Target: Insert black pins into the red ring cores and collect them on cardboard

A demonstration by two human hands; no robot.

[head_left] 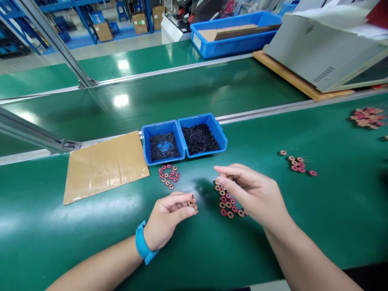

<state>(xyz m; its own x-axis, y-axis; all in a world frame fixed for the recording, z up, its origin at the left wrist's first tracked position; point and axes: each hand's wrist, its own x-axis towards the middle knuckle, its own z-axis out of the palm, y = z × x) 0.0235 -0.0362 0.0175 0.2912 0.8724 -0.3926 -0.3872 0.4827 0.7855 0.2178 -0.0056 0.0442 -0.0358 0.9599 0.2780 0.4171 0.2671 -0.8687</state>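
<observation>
My left hand (171,216), with a blue wristband (144,242), pinches a small toothed ring (190,203), copper-coloured like a motor stator core. A thin black piece (192,197) sticks up from it. To its right, my right hand (251,190) is raised over the bench with thumb and forefinger brought together; a tiny dark speck shows by the tips, too small to name. Beneath and beside the right hand lies a cluster of red and copper toothed rings (228,205), partly covered by it. Another group of rings (169,176) sits in front of the blue bins.
Two blue bins (222,141) hold many thin black pieces (200,138); the left one also has blue bits. Cardboard (106,167) lies left of them. More rings (297,163) and a pile (367,117) are at right. A grey machine casing (306,48) and metal posts (57,44) stand beyond.
</observation>
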